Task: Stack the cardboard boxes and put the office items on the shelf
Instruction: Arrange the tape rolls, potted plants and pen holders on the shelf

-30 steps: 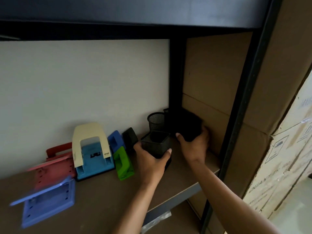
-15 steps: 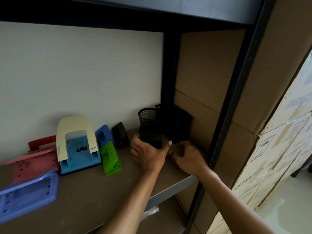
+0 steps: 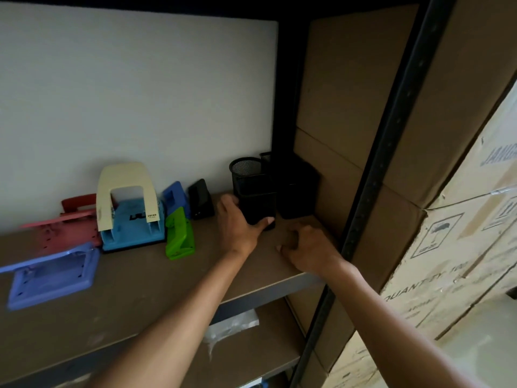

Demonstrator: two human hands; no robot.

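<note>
Square mesh holder [image 3: 256, 201]: black, stood upright on the shelf board [image 3: 134, 278], at about 1 o'clock from the frame centre.
Left hand [image 3: 237, 222]: curled round the square mesh holder's lower front, thumb seen at its right bottom corner.
Right hand [image 3: 307, 247]: rested on the shelf board at 4 o'clock from the holder, fingers curled under; nothing is seen held, though the fingertips are hidden.
Round mesh cup [image 3: 244, 168]: placed just behind the held holder, at 11 o'clock.
Dark holder [image 3: 296, 189]: set at 3 o'clock, possibly touching; too shadowed to tell.
Hole punches: cream-and-blue punch [image 3: 128, 203], green punch [image 3: 179, 233], lined toward 9 o'clock.
Cardboard boxes [image 3: 458, 233]: stacked beyond the shelf post [image 3: 391, 152].
</note>
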